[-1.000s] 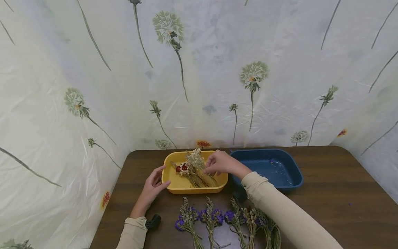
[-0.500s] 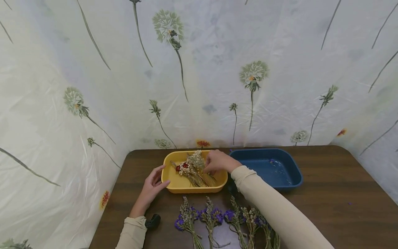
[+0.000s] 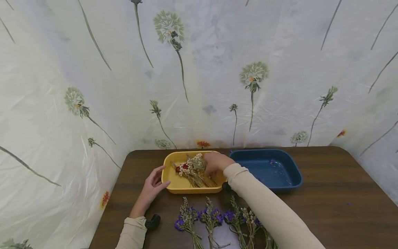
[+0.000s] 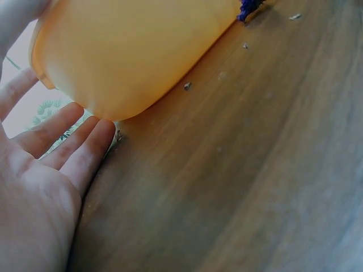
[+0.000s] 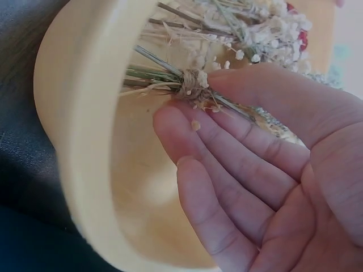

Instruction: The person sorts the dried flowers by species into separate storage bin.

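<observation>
In the head view, my right hand (image 3: pixel 217 162) reaches over the right half of a yellow tray (image 3: pixel 183 190). Up close in the right wrist view, its thumb and fingers pinch a dried flower bunch (image 5: pixel 193 85) at the twine around its stems. Pale dried flowers (image 5: pixel 278 37) with a bit of red lie beside it in the tray. My left hand (image 3: pixel 151 185) rests at the tray's left end with its fingers spread. In the left wrist view, straight fingers (image 4: pixel 91 150) touch the tray's outer wall (image 4: pixel 136 62).
A blue tray (image 3: pixel 289 174) with small flower scraps stands right of the yellow one. Several tied bunches with purple flowers (image 3: pixel 217 216) lie in a row nearer me, partly under my right sleeve (image 3: pixel 267 204). A patterned cloth (image 3: pixel 211 69) hangs behind the dark wooden table (image 3: pixel 335 193).
My right hand has moved down and slightly left into the yellow tray, its fingers now closed on a bunch's stems. The flower heads have sunk a little. My left hand stays put.
</observation>
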A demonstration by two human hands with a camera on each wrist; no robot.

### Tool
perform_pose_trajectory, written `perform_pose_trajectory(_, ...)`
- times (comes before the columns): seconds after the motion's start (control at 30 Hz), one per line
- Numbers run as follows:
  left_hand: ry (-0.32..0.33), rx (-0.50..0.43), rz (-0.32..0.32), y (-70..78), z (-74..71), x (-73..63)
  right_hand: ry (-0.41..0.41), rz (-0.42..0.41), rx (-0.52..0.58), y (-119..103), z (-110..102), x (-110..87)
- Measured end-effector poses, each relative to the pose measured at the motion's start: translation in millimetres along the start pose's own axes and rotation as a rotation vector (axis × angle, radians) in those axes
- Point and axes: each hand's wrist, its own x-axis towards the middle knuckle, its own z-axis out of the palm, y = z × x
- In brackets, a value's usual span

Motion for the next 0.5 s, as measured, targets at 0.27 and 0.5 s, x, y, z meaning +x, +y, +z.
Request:
perform_pose_trajectory(0.27,-0.006,-0.004,0.016,-0.5,0.7,0.3,-0.020,0.039,0.039,0.4,2.5,4.1)
perform_pose_trajectory(0.5,0.004,0.002,0.008,-0.9,1.3,0.5,-0.014,0.035,0.025,0.4,4.5,4.7)
